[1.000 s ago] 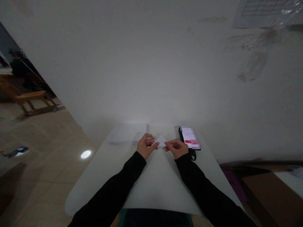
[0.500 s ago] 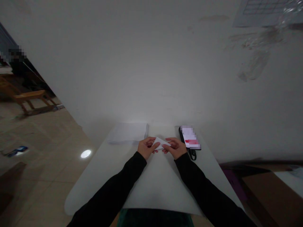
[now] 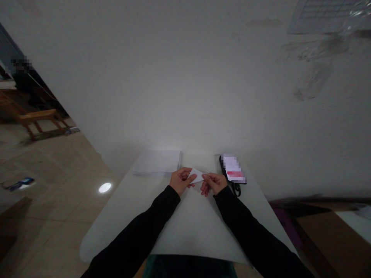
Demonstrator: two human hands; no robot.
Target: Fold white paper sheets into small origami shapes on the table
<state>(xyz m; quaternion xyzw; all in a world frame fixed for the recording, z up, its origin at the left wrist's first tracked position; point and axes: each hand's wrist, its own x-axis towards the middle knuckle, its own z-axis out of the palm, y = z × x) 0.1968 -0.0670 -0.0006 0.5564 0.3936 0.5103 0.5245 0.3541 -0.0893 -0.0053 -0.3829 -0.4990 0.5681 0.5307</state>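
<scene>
A small folded piece of white paper [image 3: 196,176] is held between my two hands, above the middle of the white table [image 3: 185,227]. My left hand [image 3: 180,180] grips its left side, thumb on top and fingers behind. At its right corner my right hand [image 3: 214,182] pinches the paper between thumb and index finger, the other fingers curled below. Behind my left hand lies a stack of white paper [image 3: 158,162]. A phone [image 3: 234,168] with a lit screen rests just beyond my right hand, and a black cable [image 3: 237,189] is beside it.
A pale wall [image 3: 185,85] stands right behind the table. To the right of the table is a brown cardboard box [image 3: 333,235]. At far left, a person [image 3: 26,83] sits near a wooden stool [image 3: 40,116] on the tiled floor.
My right hand has shifted its hold from the paper's lower right edge to a pinch at its right corner, with its lower fingers dropping down. My left hand keeps its grip.
</scene>
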